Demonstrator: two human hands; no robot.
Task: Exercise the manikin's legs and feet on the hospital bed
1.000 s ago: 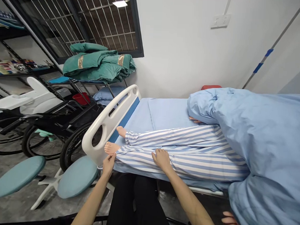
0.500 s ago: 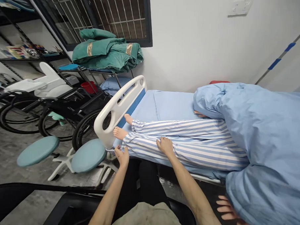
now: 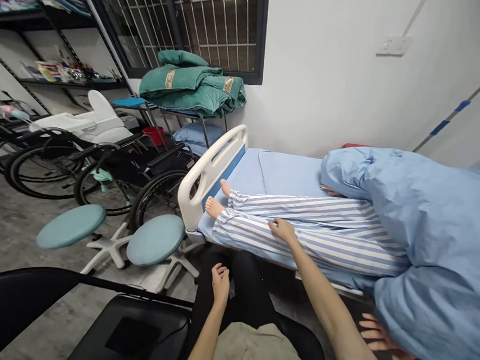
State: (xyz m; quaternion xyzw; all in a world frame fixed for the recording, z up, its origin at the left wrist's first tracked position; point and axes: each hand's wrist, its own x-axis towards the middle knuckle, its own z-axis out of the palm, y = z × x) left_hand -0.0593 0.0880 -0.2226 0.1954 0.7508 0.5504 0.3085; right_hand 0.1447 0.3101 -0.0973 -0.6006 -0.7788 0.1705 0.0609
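My right hand (image 3: 283, 230) rests on the near leg of the striped trousers (image 3: 332, 246), its fingers loosely bent and not gripping. The trousers are worn by a figure lying on a bed; its bare feet (image 3: 215, 207) look like a manikin's. My left hand (image 3: 220, 285) lies over my black-trousered thigh, fingers relaxed and slightly apart, with nothing seen in it. A light blue quilt (image 3: 441, 210) covers the figure's upper body. From under the quilt, one pinkish hand (image 3: 384, 337) hangs over the near bedside.
The white footboard (image 3: 191, 199) closes the bed's left end. Two round stools (image 3: 155, 240) stand left of it, with wheelchairs (image 3: 160, 192) behind. Folded green bedding (image 3: 192, 87) is stacked under the window. A black chair (image 3: 134, 329) is at my left.
My left hand has left the bed edge near the feet and come back to my lap. My right hand stays on the trouser leg. The view has shifted left.
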